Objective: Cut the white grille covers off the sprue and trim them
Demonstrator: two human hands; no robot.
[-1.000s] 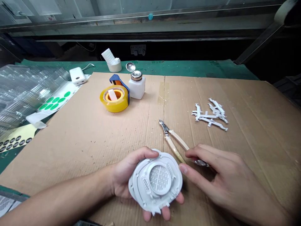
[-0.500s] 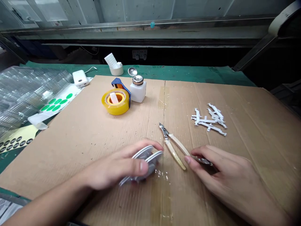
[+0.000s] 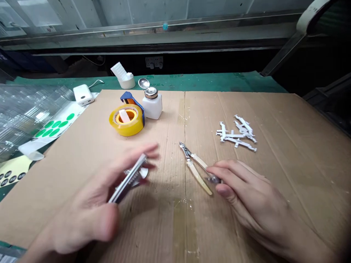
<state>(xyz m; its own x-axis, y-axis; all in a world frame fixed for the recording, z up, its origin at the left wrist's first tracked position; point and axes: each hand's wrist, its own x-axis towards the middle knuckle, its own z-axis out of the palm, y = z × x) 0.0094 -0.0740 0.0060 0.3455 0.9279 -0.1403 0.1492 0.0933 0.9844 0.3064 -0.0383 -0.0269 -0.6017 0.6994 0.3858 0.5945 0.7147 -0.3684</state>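
Observation:
My left hand (image 3: 93, 204), smeared by motion, holds a thin grey-and-white plastic part (image 3: 130, 179) tilted almost edge-on. Its thumb is below and its fingers are spread behind; a small white curved piece shows at the part's far side. My right hand (image 3: 246, 197) rests low on the right, thumb and fingers pinched around a small shiny piece (image 3: 214, 179) whose kind I cannot make out. Just left of those fingertips, nippers (image 3: 196, 173) with cream handles lie on the cardboard sheet (image 3: 153, 226), jaws pointing away. Beyond the right hand lies a heap of white plastic pieces (image 3: 237, 135).
A yellow tape roll (image 3: 126, 129) in a blue dispenser and a white pump bottle (image 3: 153, 106) stand at the back. Behind are a small white tub (image 3: 127, 83) and a white device (image 3: 83, 95). Clear plastic packaging (image 3: 30, 113) and sticker sheets (image 3: 60, 124) lie left.
My left hand has moved left and nearer, turning the plastic part from a slanted face to nearly edge-on. My right hand has shifted slightly left; the shiny piece now shows at its fingertips.

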